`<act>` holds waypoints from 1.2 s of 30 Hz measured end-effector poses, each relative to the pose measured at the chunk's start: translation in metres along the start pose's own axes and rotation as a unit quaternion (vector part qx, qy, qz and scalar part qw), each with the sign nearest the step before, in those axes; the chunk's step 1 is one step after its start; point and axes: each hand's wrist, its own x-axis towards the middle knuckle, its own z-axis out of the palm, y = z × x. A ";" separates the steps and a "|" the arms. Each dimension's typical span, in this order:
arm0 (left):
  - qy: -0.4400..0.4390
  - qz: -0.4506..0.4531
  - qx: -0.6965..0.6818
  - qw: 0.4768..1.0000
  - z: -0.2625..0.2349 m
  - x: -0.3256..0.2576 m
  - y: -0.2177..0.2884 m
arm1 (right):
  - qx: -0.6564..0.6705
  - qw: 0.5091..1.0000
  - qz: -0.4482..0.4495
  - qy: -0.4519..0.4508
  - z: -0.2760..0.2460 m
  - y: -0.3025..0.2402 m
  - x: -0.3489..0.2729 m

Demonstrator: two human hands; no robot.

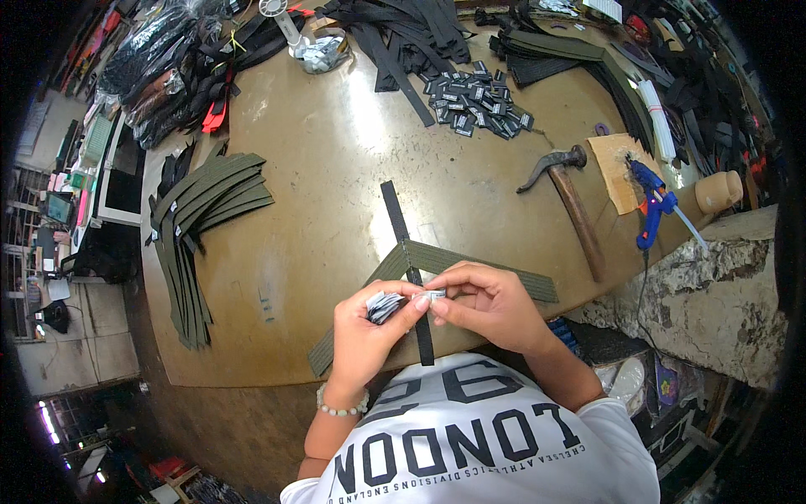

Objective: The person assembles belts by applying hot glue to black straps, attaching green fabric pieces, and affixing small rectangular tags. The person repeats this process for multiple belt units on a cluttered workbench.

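My left hand, a beaded bracelet at its wrist, is closed around a bunch of small white labels. Between both hands' fingertips is one small label, and my right hand pinches it from the right. Under the hands lies an olive webbing strap, joined in a wide V with its peak away from me. A narrow black strap crosses the peak and runs toward my body. Part of both straps is hidden behind my hands.
Olive straps are stacked at the left. Small black labels lie heaped at the back, near black straps. On the right are a hammer, a blue glue gun on cardboard, and its hanging cord.
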 end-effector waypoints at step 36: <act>0.040 0.050 0.124 0.990 -0.002 0.004 -0.009 | -0.208 0.976 0.007 0.066 0.005 -0.004 0.006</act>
